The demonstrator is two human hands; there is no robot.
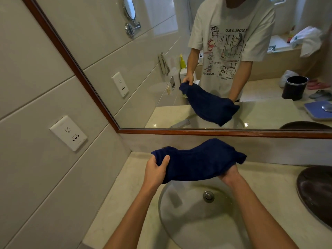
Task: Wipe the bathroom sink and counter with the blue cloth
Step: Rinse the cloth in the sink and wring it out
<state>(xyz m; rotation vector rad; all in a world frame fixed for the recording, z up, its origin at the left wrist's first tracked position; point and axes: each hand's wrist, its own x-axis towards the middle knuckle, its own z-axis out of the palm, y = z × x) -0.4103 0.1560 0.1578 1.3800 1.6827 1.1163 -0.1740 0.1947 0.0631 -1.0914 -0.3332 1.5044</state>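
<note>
A dark blue cloth (195,163) is stretched in the air above the back of the round white sink (190,220). My left hand (156,170) grips its left end, thumb on top. My right hand (229,174) holds the right end from underneath and is mostly hidden by the cloth. The sink has a metal drain plug (208,196) at its middle. Beige stone counter (115,209) surrounds the basin. The faucet is hidden behind the cloth; only its reflection shows in the mirror.
A wood-framed mirror (215,131) runs along the back wall. A dark oval dish (316,193) sits on the counter at right. The tiled left wall carries a white socket plate (68,133).
</note>
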